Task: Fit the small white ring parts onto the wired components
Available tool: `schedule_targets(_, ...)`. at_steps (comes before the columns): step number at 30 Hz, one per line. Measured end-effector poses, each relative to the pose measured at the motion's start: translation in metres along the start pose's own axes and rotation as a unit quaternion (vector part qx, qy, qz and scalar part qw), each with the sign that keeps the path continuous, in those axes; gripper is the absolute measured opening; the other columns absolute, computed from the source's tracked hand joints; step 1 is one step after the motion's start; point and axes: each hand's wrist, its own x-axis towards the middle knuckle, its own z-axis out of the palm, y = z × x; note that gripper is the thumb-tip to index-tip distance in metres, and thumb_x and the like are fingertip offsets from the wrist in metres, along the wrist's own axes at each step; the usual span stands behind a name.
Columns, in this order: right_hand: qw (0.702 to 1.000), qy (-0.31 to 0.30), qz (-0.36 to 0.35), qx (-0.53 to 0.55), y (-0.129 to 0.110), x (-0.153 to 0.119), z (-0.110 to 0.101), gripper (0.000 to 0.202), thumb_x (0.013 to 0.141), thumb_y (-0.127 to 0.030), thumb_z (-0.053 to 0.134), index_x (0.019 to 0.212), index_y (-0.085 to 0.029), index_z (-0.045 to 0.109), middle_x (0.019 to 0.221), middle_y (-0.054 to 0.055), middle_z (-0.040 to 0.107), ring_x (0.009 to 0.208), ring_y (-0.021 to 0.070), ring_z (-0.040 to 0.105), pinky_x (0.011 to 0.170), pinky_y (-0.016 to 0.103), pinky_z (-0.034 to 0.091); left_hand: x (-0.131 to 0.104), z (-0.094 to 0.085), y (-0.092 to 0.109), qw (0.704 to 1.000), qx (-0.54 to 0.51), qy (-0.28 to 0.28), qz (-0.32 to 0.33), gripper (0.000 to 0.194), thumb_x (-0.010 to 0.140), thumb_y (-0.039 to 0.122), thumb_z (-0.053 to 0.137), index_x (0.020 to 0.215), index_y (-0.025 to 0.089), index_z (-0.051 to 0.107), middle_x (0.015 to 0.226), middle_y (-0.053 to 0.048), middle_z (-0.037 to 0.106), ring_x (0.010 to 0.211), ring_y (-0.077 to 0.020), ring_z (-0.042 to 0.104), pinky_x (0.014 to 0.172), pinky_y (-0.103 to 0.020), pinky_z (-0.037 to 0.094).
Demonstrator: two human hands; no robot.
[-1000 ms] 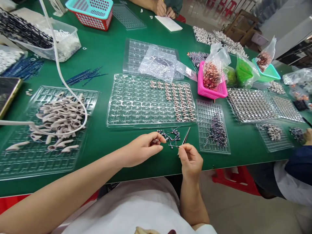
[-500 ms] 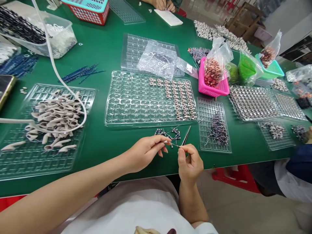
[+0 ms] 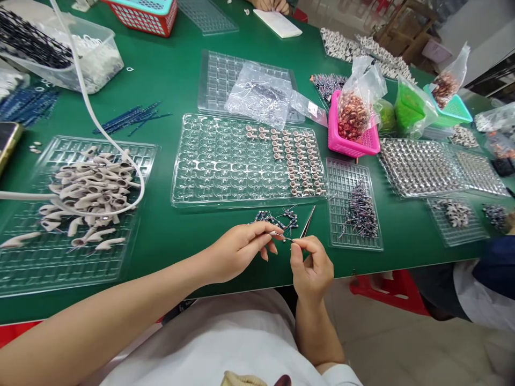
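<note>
My left hand is closed around a small pale part, most of it hidden by the fingers. My right hand pinches the end of a thin wire that runs to the left fingertips. Just beyond the hands lie tweezers and a loose pile of small dark wired components. Behind these is a clear blister tray, its right-hand columns partly filled with small beige earpiece-like shells.
On the left, a clear tray bears a heap of beige shells, with a white cable looping over it. To the right are a tray of wired components and a pink basket. Another person's hands show at the far edge.
My right hand has moved slightly left, nearer my left hand, so less wire shows between them. My left hand keeps its hold on the pale part.
</note>
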Motion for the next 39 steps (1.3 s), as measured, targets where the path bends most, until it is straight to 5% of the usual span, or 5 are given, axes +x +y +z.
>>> schedule_targets(10, 0.999, -0.029, -0.002, -0.012, 0.0001, -0.0003, -0.0007, 0.006, 0.088, -0.019, 0.06, 0.091, -0.023, 0.062, 0.076, 0.001, 0.064, 0.066, 0.0139, 0.059, 0.055, 0.027, 0.046, 0.0016, 0.0018, -0.0022, 0.998, -0.064, 0.008, -0.002, 0.021, 0.099, 0.03, 0.042, 0.109, 0.015, 0.052, 0.109, -0.011, 0.068, 0.08, -0.0158, 0.065, 0.071, -0.032, 0.056)
schedule_targets(20, 0.999, -0.049, -0.022, -0.008, -0.0026, 0.0044, 0.0003, 0.007, 0.087, -0.016, 0.06, 0.088, -0.023, 0.062, 0.075, 0.0, 0.065, 0.067, 0.0139, 0.059, 0.065, 0.031, 0.049, -0.0006, -0.0013, 0.0, 0.995, 0.077, 0.057, 0.027, 0.018, 0.094, 0.027, 0.052, 0.101, 0.017, 0.065, 0.096, -0.004, 0.064, 0.076, -0.0131, 0.065, 0.071, -0.027, 0.055)
schedule_targets(39, 0.997, -0.073, 0.003, -0.001, -0.0027, 0.0061, -0.0009, 0.008, 0.086, -0.013, 0.061, 0.083, -0.021, 0.062, 0.073, -0.001, 0.063, 0.067, 0.0121, 0.056, 0.063, 0.027, 0.045, 0.0025, -0.0028, -0.0035, 0.992, 0.112, 0.058, 0.03, 0.016, 0.093, 0.03, 0.057, 0.099, 0.02, 0.068, 0.09, 0.0, 0.071, 0.075, -0.0139, 0.065, 0.071, -0.025, 0.053)
